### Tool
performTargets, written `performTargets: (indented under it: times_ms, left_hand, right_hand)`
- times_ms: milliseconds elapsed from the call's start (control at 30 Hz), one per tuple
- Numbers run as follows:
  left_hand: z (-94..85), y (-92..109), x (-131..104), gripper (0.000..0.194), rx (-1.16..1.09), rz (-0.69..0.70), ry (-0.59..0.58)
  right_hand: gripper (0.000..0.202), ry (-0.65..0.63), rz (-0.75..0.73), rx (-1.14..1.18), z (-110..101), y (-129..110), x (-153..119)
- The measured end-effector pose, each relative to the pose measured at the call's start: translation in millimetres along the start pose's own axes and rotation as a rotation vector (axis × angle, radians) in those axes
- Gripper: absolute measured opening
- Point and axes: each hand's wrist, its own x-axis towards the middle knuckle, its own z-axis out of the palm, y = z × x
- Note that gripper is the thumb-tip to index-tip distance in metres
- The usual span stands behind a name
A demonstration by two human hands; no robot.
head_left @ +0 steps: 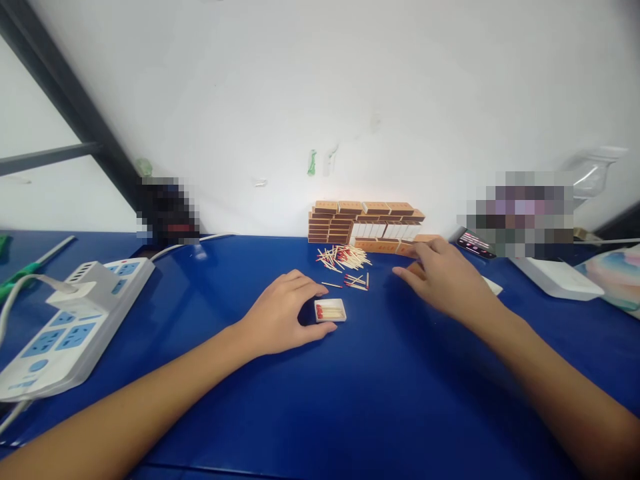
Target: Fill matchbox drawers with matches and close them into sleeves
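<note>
Head view: your left hand nearer tray, grip wide around it, tray's long axis left-right; your right hand by boxes, can't tell if grip holds one.

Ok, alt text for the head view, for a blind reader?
The left hand curves around an open matchbox tray of red-tipped matches; the right hand is at the right end of stacked matchboxes. Loose matches lie on the blue tabletop; a power strip sits at left.

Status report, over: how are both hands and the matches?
Left hand open around white tray, matches inside. Right hand at matchbox stack, grip unclear. Loose matches between tray and stack.
</note>
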Motion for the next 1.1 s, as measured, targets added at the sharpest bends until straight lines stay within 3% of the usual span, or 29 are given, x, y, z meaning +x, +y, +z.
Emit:
performTargets:
  times_ms: [100, 167, 400, 667, 867, 1100]
  left_hand:
    - [-0.6, 0, 0, 0.043, 0.066, -0.002, -0.018]
    - [-0.5, 0, 0, 0.041, 0.085, -0.005, -0.033]
    - [-0.4, 3, 0, 0.034, 0.083, 0.011, -0.057]
    - [-8.6, 2, 2, 0.040, 0.116, -0.001, -0.111]
    - [-11.1, 1, 3, 0.031, 0.072, -0.009, -0.151]
    - [-7.6, -1, 3, 0.027, 0.062, 0.022, -0.146]
  right_hand:
    - [0.028, -0.044, -0.256, 0.232, -3, -21, 4]
    - [0.025, -0.092, -0.341, 0.319, 0, -35, 8]
    - [0.019, -0.234, -0.286, 0.327, 15, -53, 17]
    - [0.024, -0.121, -0.342, 0.022, 13, -63, 8]
    - [0.021, -0.040, -0.498, 0.308, 1, -86, -8]
    - [0.013, -0.102, -0.562, 0.304, 7, -108, -18]
